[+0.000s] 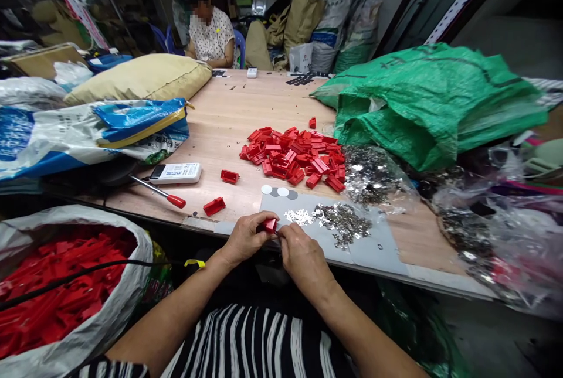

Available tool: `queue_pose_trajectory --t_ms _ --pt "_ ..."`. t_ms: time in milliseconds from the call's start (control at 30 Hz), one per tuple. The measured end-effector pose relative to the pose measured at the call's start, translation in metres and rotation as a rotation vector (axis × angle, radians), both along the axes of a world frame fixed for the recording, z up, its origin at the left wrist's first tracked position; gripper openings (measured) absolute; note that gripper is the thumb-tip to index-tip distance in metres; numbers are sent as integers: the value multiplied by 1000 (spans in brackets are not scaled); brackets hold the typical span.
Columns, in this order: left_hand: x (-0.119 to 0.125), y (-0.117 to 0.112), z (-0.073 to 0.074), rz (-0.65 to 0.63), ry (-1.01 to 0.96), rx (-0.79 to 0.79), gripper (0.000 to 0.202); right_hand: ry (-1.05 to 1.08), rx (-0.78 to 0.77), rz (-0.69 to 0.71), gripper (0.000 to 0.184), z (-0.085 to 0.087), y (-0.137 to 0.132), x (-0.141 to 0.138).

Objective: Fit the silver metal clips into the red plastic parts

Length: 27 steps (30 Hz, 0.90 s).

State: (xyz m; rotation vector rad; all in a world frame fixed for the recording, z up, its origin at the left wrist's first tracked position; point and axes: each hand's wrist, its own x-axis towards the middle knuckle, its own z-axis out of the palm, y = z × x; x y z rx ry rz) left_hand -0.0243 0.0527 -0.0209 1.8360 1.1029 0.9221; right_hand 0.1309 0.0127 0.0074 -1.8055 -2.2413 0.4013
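Near the table's front edge, my left hand [250,237] grips a small red plastic case [270,225] between thumb and fingers. My right hand [304,254] is closed beside it, its fingertips pinched at the case's right end; whatever they pinch is too small to make out. Just beyond my hands lie small flat metal pieces [299,216] and a darker heap of metal clips [345,222] on a grey sheet [378,243]. A pile of red cases [294,152] lies farther back, with two single red cases [214,206] to the left.
A sack of red parts [65,284] stands at lower left. A red-handled tool [176,200] and a white box [178,172] lie on the left. A green sack [422,96] and a plastic bag of metal pieces [373,176] sit right. Another person [211,35] sits across the table.
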Motion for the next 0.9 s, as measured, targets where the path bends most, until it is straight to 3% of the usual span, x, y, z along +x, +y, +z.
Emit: queue_pose_trajectory --t_ms 233,333,400,500,633,800,900 --pt "-1 -5 -6 42 -98 -43 30 317 -45 84 20 -4 2 25" --pt "1 -9 -1 103 -230 -112 31 466 -40 73 19 -5 -2 31" --pt "3 -13 6 139 -395 -208 27 540 -91 74 22 -2 -4 32" --pt "7 -18 18 130 -753 -473 13 589 -161 126 37 4 -4 31" --pt "9 -24 24 54 -1132 -803 19 547 -139 186 43 9 -2 25" --pt "11 -28 23 129 -1275 -960 7 539 -100 205 39 11 0 19" --pt "12 -29 27 174 -1321 -1031 14 518 -56 202 37 12 1 17"
